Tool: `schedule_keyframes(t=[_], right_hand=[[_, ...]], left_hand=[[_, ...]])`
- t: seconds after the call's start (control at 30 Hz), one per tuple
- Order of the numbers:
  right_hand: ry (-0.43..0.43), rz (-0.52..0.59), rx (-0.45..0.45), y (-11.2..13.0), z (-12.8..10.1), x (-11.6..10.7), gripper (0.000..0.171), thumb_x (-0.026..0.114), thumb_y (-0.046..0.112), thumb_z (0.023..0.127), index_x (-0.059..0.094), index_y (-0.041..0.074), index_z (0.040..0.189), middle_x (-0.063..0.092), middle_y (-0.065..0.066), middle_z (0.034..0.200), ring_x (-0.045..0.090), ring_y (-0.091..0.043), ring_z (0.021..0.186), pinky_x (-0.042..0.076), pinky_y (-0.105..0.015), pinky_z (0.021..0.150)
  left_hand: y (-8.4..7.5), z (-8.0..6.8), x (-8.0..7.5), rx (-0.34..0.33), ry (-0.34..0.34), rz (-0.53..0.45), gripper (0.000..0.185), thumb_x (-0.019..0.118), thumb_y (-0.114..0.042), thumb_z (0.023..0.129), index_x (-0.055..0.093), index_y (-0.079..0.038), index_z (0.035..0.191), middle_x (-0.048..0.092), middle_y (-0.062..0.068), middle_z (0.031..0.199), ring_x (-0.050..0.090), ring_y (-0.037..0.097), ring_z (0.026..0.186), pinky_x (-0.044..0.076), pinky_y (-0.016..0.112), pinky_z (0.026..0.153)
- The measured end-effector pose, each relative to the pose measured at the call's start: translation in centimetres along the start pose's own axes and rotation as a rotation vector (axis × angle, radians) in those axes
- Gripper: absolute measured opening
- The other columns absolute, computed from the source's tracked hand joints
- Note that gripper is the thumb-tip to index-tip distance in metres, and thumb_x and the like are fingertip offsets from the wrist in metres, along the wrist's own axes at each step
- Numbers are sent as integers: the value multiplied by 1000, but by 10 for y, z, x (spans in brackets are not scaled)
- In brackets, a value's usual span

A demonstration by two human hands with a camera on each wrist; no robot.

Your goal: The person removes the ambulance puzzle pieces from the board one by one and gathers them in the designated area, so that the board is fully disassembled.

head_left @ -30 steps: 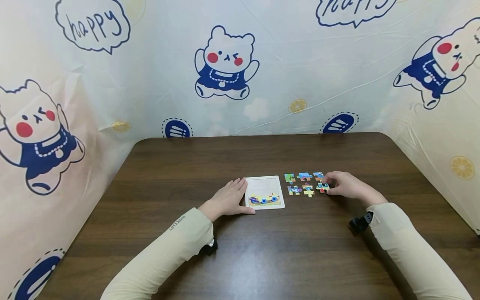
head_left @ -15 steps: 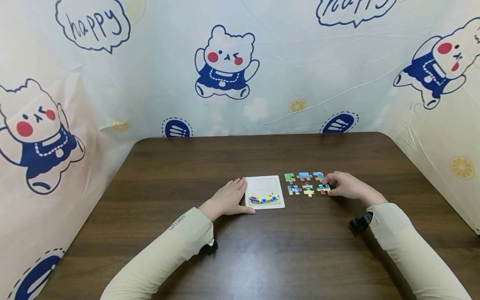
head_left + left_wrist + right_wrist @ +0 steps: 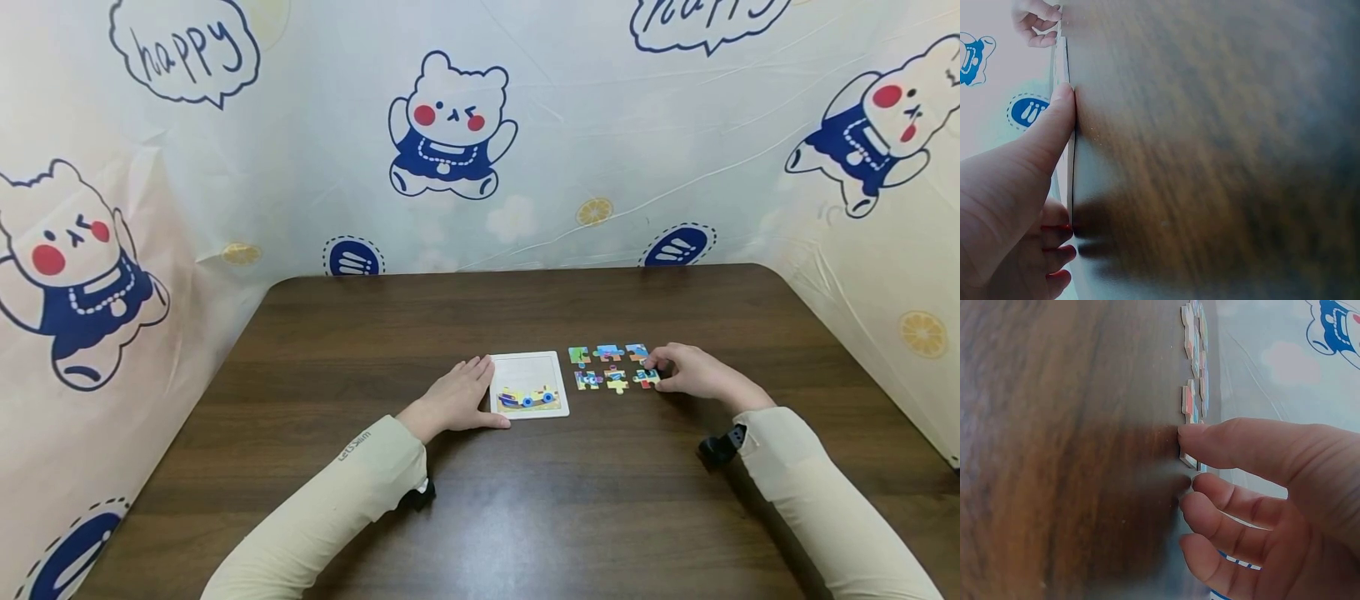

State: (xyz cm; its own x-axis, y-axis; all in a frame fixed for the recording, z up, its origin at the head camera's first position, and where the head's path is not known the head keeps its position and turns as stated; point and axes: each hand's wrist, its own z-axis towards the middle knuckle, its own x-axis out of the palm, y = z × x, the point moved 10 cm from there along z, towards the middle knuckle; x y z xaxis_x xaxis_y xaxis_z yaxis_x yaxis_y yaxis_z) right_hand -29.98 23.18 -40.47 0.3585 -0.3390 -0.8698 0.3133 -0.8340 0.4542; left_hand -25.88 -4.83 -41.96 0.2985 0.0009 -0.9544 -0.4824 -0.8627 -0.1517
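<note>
My left hand (image 3: pixel 457 396) rests at the left side of a white puzzle tray (image 3: pixel 527 368), its fingers on the left edge and its thumb at the near corner. Assembled pieces with a yellow and blue vehicle picture (image 3: pixel 529 398) fill the tray's lower part. At the lower right of the loose pieces, my right hand (image 3: pixel 693 371) pinches a puzzle piece (image 3: pixel 645 379) lying on the table. In the right wrist view the thumb (image 3: pixel 1229 439) touches that piece (image 3: pixel 1190 459), with curled fingers beside it. The left wrist view shows the thumb (image 3: pixel 1054 125) against the tray's edge.
More loose jigsaw pieces (image 3: pixel 617 382) lie in two rows between the tray and my right hand. Everything lies on a dark wooden table (image 3: pixel 480 500). A cloth printed with cartoon bears (image 3: pixel 453 125) hangs behind and along both sides.
The lower-right puzzle piece has shifted slightly to the right and nearer, with the right fingers at it. The left hand and the tray have stayed in place.
</note>
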Motion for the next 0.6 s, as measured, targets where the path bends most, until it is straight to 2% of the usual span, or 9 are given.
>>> schedule_keyframes(t=[0.33,0.6], right_hand=[[-15,12,-15,6,-1,-7,22,69,8,82,62,1,102,64,-17,101,57,-30,93,50,-47,80],[-70,31,-52,20,0,-15,22,67,5,82,62,0,104,64,-14,96,55,-22,83,49,-34,70]], left_hand=[[1,1,1,0,-2,-2,101,56,-66,81,21,2,148,19,16,156,19,28,145,20,42,118],[2,1,2,1,-6,-7,101,56,-65,81,21,2,148,19,16,156,19,28,145,20,42,118]])
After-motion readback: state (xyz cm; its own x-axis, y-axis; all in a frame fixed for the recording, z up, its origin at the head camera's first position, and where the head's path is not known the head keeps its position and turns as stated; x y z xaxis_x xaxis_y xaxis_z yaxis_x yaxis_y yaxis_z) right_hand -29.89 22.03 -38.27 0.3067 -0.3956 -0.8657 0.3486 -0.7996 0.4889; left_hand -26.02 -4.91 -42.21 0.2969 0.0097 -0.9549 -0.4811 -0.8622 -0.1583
